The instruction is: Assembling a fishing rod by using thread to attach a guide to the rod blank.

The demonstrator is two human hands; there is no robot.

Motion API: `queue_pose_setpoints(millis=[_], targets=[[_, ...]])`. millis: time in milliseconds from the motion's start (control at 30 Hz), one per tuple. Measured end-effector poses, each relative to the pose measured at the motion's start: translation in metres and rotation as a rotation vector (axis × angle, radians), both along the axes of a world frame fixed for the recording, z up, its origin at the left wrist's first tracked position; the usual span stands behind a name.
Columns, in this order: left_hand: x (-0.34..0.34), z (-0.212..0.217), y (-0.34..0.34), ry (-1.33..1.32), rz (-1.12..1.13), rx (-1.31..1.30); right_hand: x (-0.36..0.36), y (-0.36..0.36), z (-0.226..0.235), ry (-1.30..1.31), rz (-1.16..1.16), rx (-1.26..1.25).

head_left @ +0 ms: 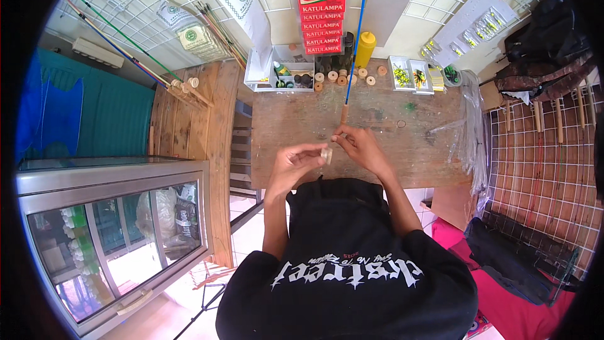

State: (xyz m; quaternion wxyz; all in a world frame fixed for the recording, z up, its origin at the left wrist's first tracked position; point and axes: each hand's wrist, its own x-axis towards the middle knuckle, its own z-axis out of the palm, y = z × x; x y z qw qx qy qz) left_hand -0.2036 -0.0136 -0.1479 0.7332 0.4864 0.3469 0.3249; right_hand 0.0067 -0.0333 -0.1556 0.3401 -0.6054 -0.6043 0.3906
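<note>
My left hand point(296, 162) pinches a small pale wooden spool point(326, 155) between thumb and fingers, over the table's near edge. Close beside it, my right hand point(358, 146) has its thumb and fingertips pressed together; what they hold, if anything, is too fine to make out. Just beyond those fingertips is the wooden handle point(345, 113) of a thin blue fishing rod point(357, 38), which reaches away toward the back wall. The right hand partly covers the handle's near end, so I cannot tell whether it touches it.
Several wooden spools point(319, 77) line the back of the wooden table point(289, 126), near a yellow bottle point(365, 49). White trays point(251, 75) of small goods flank them. Clear plastic point(473, 132) hangs over the right edge. A glass display cabinet point(116, 176) stands at left.
</note>
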Motion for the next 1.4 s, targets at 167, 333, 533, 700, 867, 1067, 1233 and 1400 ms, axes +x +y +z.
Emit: queue_pose_setpoints(millis=[167, 333, 533, 700, 867, 1067, 1233, 1400], targets=[[0.007, -0.01, -0.006, 0.186, -0.058, 0.068, -0.002, 0.001, 0.024, -0.081, 0.002, 0.02], [0.014, -0.011, -0.008, 0.276, 0.079, 0.207, -0.002, -0.001, 0.031, -0.216, -0.014, 0.048], [0.013, -0.037, -0.001, 0.112, 0.381, 0.145, -0.023, -0.016, 0.02, -0.142, 0.022, 0.134], [0.007, -0.027, 0.004, -0.251, 0.447, -0.124, -0.032, -0.025, 0.013, -0.018, 0.161, 0.071], [0.01, -0.016, -0.001, -0.183, 0.36, -0.088, -0.031, -0.027, 0.007, 0.046, 0.205, 0.08], [0.008, -0.012, 0.0, -0.116, 0.365, -0.129, -0.03, -0.026, 0.003, 0.07, 0.203, 0.115], [0.008, 0.009, -0.006, -0.021, 0.027, 0.024, -0.001, -0.012, -0.013, 0.077, 0.151, 0.084], [-0.012, 0.01, -0.006, 0.079, -0.154, 0.004, 0.018, 0.003, 0.013, 0.045, 0.183, -0.062]])
